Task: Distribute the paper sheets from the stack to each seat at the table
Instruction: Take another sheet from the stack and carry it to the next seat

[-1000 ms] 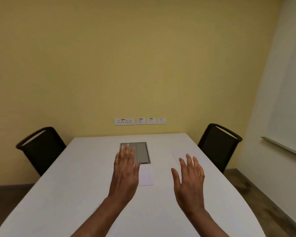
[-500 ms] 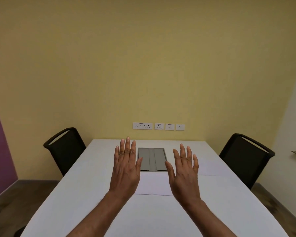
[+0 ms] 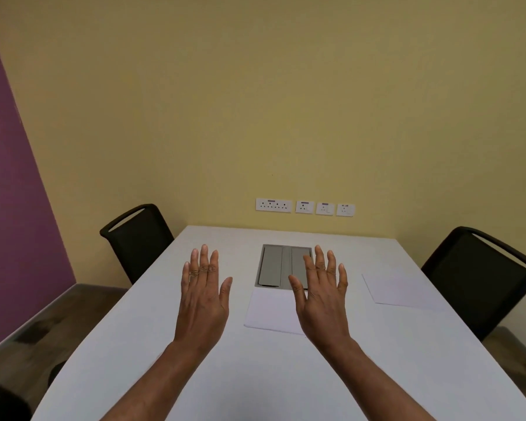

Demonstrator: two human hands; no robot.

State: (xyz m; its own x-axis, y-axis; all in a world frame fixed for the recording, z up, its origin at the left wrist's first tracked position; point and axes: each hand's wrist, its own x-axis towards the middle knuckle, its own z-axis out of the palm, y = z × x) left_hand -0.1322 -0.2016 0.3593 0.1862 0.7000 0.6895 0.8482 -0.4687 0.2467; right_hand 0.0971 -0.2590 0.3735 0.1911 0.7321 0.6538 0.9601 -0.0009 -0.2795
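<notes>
A white paper stack (image 3: 271,311) lies in the middle of the white table (image 3: 119,344), just in front of a grey cable hatch (image 3: 275,265). A single white sheet (image 3: 398,290) lies flat at the right edge, by the right black chair (image 3: 480,278). No sheet shows in front of the left black chair (image 3: 138,238). My left hand (image 3: 202,296) hovers palm down, fingers spread, left of the stack. My right hand (image 3: 322,299) hovers the same way over the stack's right side and hides that part. Both hands hold nothing.
A yellow wall with a row of white sockets (image 3: 304,206) stands behind the table's far end. A purple wall (image 3: 12,208) runs along the left. A dark chair back (image 3: 0,402) shows at the bottom left corner.
The view has swung left, so the purple wall and left chair come further in. Both hands stay raised and spread; the right hand has drifted over the stack.
</notes>
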